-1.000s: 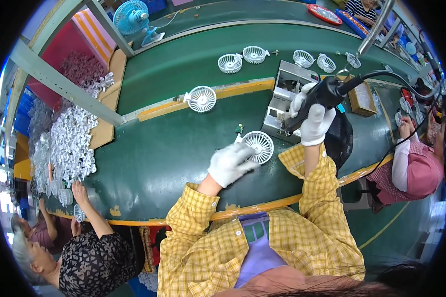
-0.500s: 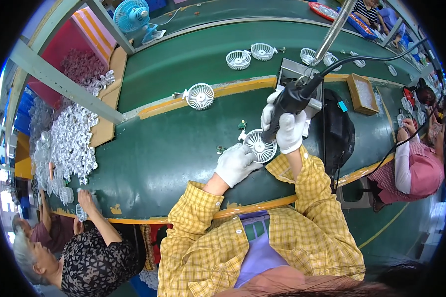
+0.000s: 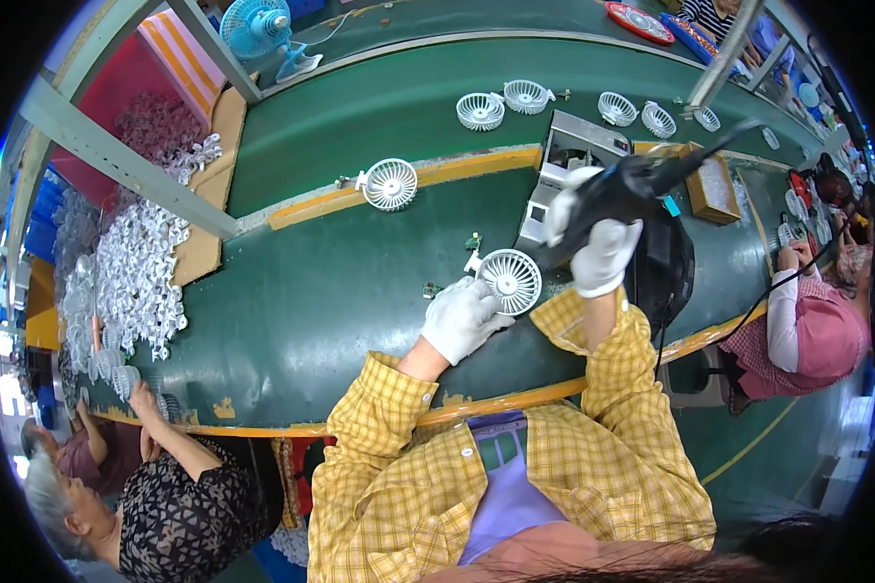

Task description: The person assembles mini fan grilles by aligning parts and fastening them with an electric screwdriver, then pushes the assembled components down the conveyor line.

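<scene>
My gloved left hand (image 3: 460,323) grips the lower left edge of a round white fan housing (image 3: 511,280) with radial slats, held on the green bench. To its right, my gloved right hand (image 3: 605,257) is wrapped round a black electric screwdriver (image 3: 614,199), slightly smeared by motion. The screwdriver's tip is clear of the housing and tilts down toward the bench. Two small green circuit boards, one above the housing (image 3: 473,241) and one beside my left fingers (image 3: 432,290), lie close by. Behind the screwdriver stands a grey metal box-shaped device (image 3: 593,136), partly covered.
Another fan housing (image 3: 391,185) rests on the yellow-edged ledge, and several more lie on the green belt (image 3: 360,107). A heap of clear plastic parts (image 3: 141,282) lies left. A black bag (image 3: 666,262) and small wooden box (image 3: 715,185) stand right. Co-workers sit on both sides.
My right hand has lifted the screwdriver off the fan housing and moved it right. My left hand stays on the housing. Housings on the belt have shifted slightly right.
</scene>
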Motion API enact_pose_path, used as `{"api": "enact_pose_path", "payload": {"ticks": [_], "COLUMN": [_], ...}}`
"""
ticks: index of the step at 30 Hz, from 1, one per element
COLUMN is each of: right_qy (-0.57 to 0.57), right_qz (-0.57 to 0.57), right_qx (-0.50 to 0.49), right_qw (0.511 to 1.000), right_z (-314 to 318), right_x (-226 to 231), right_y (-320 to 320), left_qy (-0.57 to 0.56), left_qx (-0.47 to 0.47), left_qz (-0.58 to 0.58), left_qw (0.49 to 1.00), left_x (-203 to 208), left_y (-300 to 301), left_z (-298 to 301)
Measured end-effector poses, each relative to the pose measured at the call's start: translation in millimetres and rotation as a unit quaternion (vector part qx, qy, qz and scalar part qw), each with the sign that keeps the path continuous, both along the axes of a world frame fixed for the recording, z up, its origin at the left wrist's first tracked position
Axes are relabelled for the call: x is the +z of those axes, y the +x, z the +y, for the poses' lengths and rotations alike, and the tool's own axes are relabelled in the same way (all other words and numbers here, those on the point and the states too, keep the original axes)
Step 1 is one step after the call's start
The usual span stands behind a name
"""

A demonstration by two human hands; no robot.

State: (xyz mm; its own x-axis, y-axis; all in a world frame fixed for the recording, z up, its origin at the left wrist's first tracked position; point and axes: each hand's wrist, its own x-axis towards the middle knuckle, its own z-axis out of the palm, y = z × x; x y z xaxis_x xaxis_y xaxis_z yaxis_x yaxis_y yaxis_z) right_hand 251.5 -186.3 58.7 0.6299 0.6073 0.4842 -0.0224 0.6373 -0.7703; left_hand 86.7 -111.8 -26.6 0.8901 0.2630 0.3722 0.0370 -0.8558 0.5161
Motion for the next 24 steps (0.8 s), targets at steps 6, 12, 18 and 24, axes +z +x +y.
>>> {"api": "enact_pose_path", "payload": {"ticks": [6, 12, 18, 24], "right_qy": [-0.024, -0.002, -0.019, -0.021], "right_qz": [-0.043, 0.006, -0.064, -0.064], "right_qx": [-0.100, -0.043, -0.085, -0.119], "right_qw": [0.994, 0.999, 0.994, 0.991], "right_z": [-6, -9, -9, -3], "right_x": [8, -4, 14, 3], "right_y": [21, 7, 11, 22], "left_qy": [-0.007, -0.007, -0.010, -0.001], "left_qx": [0.005, 0.002, 0.001, -0.001], "left_qz": [0.011, 0.009, 0.005, 0.009], "left_qw": [1.000, 1.000, 1.000, 1.000], "left_x": [1, 2, 0, 2], "left_y": [0, 1, 1, 1], "left_z": [-1, -1, 0, 0]}}
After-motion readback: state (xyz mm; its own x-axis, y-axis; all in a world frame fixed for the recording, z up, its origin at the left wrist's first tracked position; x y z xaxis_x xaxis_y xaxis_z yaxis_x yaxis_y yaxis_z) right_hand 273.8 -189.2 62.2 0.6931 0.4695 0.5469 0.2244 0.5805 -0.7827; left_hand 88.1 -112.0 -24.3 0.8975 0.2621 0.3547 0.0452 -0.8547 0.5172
